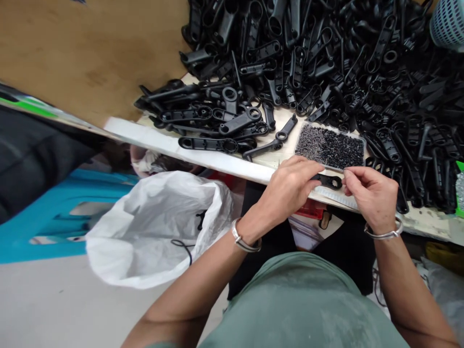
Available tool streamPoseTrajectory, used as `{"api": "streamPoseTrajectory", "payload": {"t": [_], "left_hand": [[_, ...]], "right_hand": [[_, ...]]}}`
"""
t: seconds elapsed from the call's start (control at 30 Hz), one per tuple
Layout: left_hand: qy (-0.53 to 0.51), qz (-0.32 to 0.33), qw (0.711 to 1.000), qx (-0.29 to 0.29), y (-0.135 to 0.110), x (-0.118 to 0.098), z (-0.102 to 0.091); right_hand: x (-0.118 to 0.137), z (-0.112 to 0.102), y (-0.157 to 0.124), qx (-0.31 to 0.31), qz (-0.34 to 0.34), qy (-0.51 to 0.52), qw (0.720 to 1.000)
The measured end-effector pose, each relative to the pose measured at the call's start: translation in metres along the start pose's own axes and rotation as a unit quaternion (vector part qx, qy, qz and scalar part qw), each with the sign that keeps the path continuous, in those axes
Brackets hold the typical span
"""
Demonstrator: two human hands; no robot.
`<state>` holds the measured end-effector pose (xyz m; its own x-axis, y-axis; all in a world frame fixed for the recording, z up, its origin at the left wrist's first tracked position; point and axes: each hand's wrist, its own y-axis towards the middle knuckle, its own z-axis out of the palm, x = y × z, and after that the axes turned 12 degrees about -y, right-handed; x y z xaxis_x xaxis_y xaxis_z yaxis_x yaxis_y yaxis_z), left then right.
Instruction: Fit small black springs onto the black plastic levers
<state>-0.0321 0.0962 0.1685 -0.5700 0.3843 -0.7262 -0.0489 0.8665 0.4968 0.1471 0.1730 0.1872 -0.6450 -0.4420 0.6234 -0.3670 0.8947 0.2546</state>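
My left hand is closed around one end of a black plastic lever part, held at the table's near edge. My right hand sits at the part's other end with thumb and fingers pinched together; whatever is between them is too small to make out. Just beyond both hands lies a shallow clear tray full of several tiny black pieces. A large heap of identical black lever parts covers the table behind it.
A white plastic bag stands open on the floor to my left, below the table's white edge. A blue plastic stool is further left. A pale blue basket sits at the far right corner.
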Motion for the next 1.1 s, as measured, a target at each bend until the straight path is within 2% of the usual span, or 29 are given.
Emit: {"api": "streamPoseTrajectory", "payload": {"t": [0.1, 0.2, 0.43, 0.53, 0.77, 1.1], "left_hand": [[0.049, 0.029, 0.998, 0.036, -0.006, 0.012, 0.005], [0.045, 0.039, 0.998, 0.023, -0.009, 0.018, 0.011], [0.04, 0.026, 0.999, 0.018, -0.011, 0.013, 0.017], [0.018, 0.016, 1.0, 0.01, -0.012, 0.014, 0.018], [-0.017, 0.019, 1.0, -0.015, -0.015, 0.017, 0.025], [-0.035, 0.026, 0.999, -0.031, -0.018, 0.017, 0.029]], "right_hand": [[-0.007, -0.002, -0.003, 0.001, 0.002, -0.023, 1.0], [-0.013, -0.005, -0.007, 0.001, -0.011, -0.053, 0.999], [-0.021, -0.007, -0.015, -0.001, -0.033, -0.093, 0.995], [-0.023, -0.005, -0.017, -0.008, -0.065, -0.126, 0.99], [-0.02, -0.003, -0.019, -0.005, -0.169, -0.221, 0.961], [-0.01, 0.007, -0.021, 0.01, -0.221, -0.356, 0.908]]}}
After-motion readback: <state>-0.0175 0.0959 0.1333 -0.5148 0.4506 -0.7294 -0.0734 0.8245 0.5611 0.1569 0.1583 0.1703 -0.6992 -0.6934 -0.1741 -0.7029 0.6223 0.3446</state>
